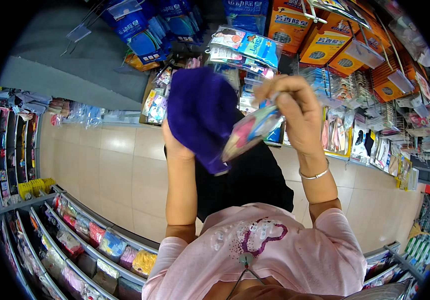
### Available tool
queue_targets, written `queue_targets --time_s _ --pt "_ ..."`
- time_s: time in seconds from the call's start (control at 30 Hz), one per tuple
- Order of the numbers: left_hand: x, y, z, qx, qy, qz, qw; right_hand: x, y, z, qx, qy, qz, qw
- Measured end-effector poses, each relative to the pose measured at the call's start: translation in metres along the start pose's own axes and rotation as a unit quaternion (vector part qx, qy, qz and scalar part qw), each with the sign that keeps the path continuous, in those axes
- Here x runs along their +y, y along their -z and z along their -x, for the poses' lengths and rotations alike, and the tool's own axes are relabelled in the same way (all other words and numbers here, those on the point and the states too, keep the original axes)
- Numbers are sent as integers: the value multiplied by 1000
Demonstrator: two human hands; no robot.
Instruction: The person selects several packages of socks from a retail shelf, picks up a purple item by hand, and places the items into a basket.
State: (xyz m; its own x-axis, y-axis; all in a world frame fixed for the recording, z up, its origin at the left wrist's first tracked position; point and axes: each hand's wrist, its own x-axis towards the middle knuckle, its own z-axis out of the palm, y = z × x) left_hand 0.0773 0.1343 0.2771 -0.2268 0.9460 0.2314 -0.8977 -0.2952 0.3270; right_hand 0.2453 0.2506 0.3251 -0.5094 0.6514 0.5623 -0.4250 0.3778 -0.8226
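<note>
A dark purple cloth (201, 112) is draped over my left hand (179, 142), which supports it from beneath; most of the fingers are hidden behind the fabric. My right hand (295, 107) pinches a small clear plastic packet (252, 129) by its upper end. The packet, blurred, shows pink, blue and white inside and hangs tilted beside the cloth's right edge. Beyond my hands, a pile of flat printed packages (246, 48) in clear wrap lies on top of the goods at the shelf.
Blue packages (136, 33) and orange insole-like packages (320, 48) hang from hooks ahead. Wire hooks with tag holders (367, 52) jut out at the right. A cardboard box (155, 105) holds small packets. Shelves of bagged goods (98, 240) stand behind at the left, across the tiled floor (117, 161).
</note>
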Motion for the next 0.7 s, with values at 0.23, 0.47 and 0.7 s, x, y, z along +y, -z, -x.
queue_targets --time_s 0.23,0.47,0.7 --pt "-57 -24 -17 97 32 -262 960 33 -25 -3 23 29 193 981" --pt "-68 -30 -29 172 -104 -378 904 46 -28 0 18 -49 40 998" --pt "-57 -26 -22 189 10 -432 882 45 -26 -10 121 -120 -35 985"
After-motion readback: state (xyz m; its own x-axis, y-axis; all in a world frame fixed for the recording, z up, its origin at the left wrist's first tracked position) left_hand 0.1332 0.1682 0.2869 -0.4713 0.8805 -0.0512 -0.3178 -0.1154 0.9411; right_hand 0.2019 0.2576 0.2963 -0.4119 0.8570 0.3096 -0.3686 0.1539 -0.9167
